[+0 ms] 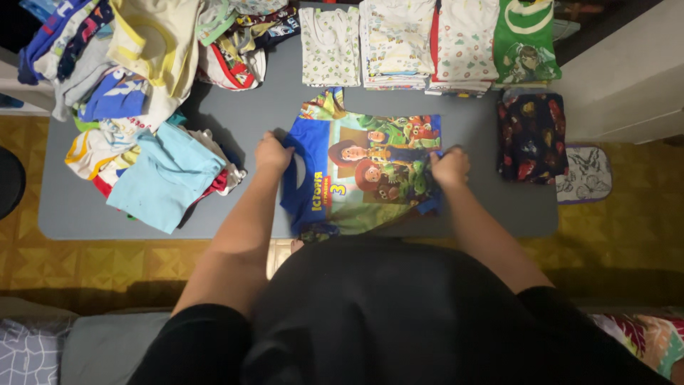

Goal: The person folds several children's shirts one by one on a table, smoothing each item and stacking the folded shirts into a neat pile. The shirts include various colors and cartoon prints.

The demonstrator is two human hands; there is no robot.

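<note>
Head view: left hand [273, 154] and right hand [450, 166] pinching opposite edges of blue cartoon shirt [363, 175], lying flat mid-bench [71, 207]. Folding well likely needing even tension, aligned edges, clearance from unsorted heap [142, 107] and folded stacks [427, 43].

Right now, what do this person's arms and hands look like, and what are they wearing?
Both arms are bare from the hands up to short black sleeves, part of a black top that fills the bottom of the view. The left hand and right hand are bare too: no gloves, and no watch, ring or bracelet that I can see.
</note>
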